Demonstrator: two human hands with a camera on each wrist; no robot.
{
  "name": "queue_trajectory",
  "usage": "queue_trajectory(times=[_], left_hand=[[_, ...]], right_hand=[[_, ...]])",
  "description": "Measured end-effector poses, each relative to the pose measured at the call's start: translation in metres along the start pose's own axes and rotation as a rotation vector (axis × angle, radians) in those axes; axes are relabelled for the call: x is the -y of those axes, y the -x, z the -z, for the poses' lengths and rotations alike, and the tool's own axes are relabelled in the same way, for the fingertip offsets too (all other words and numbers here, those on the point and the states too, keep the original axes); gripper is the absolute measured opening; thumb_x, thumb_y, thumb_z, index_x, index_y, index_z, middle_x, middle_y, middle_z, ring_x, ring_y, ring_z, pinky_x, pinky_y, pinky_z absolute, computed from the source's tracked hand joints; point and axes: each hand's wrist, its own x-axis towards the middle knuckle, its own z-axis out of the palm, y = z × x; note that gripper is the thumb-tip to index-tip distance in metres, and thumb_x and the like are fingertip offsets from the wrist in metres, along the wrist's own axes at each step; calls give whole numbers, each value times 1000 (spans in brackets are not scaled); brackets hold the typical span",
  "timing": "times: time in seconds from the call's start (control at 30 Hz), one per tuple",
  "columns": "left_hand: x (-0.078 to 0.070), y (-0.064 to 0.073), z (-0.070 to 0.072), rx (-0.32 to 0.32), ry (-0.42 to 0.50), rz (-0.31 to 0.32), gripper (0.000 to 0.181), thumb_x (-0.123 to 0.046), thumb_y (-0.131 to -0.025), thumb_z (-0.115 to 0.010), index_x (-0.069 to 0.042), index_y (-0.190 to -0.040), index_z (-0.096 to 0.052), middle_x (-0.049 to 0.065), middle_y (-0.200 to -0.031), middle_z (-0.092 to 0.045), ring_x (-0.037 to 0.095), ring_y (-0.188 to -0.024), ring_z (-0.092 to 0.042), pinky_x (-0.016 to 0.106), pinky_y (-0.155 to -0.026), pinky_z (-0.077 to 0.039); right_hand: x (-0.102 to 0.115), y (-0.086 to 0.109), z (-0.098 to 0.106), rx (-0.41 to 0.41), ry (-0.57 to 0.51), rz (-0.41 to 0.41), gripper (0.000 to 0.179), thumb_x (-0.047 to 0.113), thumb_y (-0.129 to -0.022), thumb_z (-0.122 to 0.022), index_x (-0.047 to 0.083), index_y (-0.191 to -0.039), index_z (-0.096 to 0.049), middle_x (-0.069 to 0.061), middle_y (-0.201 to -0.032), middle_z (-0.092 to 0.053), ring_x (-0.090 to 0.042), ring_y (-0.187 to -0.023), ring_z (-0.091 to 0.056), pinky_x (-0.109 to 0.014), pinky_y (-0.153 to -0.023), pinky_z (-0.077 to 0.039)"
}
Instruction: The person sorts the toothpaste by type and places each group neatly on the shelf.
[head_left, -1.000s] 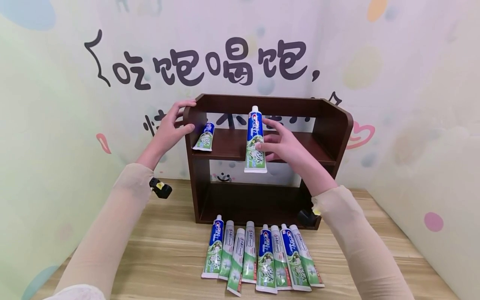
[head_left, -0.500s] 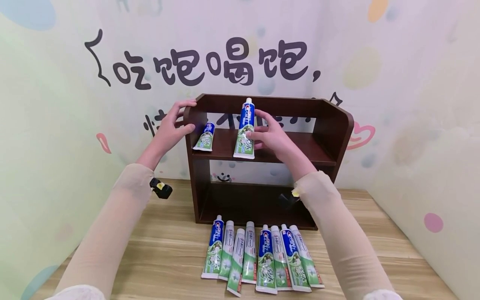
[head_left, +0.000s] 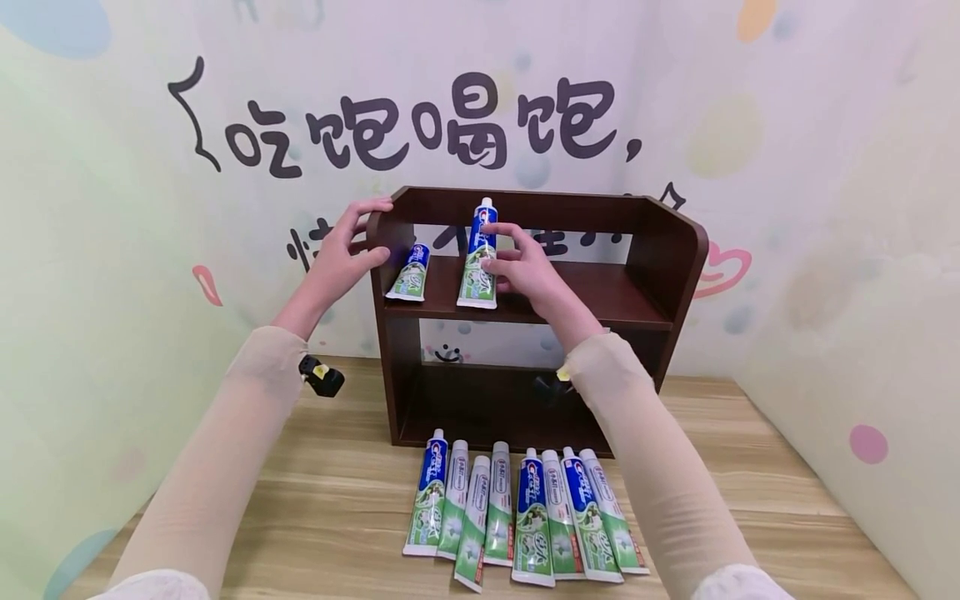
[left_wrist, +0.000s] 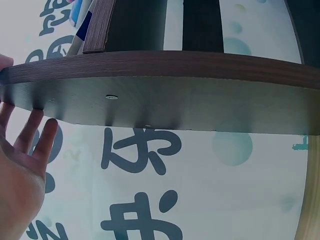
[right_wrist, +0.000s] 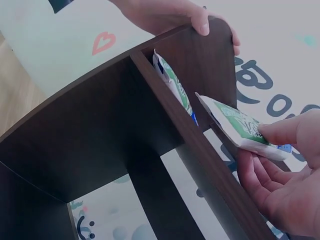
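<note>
My right hand [head_left: 528, 271] holds a blue and green toothpaste tube [head_left: 480, 258] between thumb and fingers, cap up, in front of the upper level of a dark brown wooden shelf [head_left: 480, 312]. A similar toothpaste tube [head_left: 410, 275] leans at the left end of that level, its crimped end at the shelf board's edge. My left hand [head_left: 345, 250] grips the top of the left side panel [left_wrist: 150, 100], thumb on the inner side and fingers on the outer. In the right wrist view, the held toothpaste tube [right_wrist: 237, 122] is tilted, apart from the leaning one.
Several toothpaste tubes [head_left: 532, 517], some blue and green, others white and green, lie in a row on the wooden table [head_left: 322, 500] before the shelf. The lower shelf level [head_left: 487, 404] is behind them. A printed wall [head_left: 480, 50] stands behind the shelf.
My right hand has carried the toothpaste tube leftward and a little up, nearer the leaning tube. The left hand has stayed on the side panel.
</note>
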Motion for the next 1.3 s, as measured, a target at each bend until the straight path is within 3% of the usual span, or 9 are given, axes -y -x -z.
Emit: queue_trajectory(times=[0.27,0.5,0.7,0.9,1.3], left_hand=[[-1,0,0,-2,-9,6,52,-2,-90,-57,-8,-140,-45,6,-159,-36,39,-141,-40,55,-114,-35],[0,0,1,1,1,-3,52,-2,-90,-57,-6,-141,-45,6,-158,-37,35,-140,-43,52,-111,-38],[0,-1,1,2,10,-6,53,1,-90,-57,-7,-141,-45,7,-158,-37,35,-139,-43,52,-111,-38],[-1,-1,0,2,7,-8,53,1,-90,-57,-6,-141,-45,7,-158,-37,35,-139,-43,52,-111,-37],[1,-1,0,1,-1,-2,52,-1,-90,-57,-8,-141,-45,5,-158,-37,35,-138,-43,52,-111,-38]], right_hand=[[-2,-7,-4,-26,-31,-9,46,18,-95,-64,38,-135,-52,-9,-141,-53,-26,-117,-58,-26,-79,-54],[-5,-10,-6,9,-55,1,51,13,-93,-65,31,-138,-51,-12,-139,-54,-28,-117,-59,-28,-83,-56],[-7,-9,-7,39,-4,5,63,9,-89,-70,32,-141,-46,-12,-141,-52,-28,-123,-55,-33,-92,-55],[-8,-8,-5,78,146,34,71,11,-86,-74,33,-144,-40,-13,-140,-50,-28,-124,-54,-42,-104,-49],[-15,-10,-7,118,256,38,74,21,-88,-74,34,-151,-36,-13,-144,-50,-28,-125,-55,-44,-110,-44]])
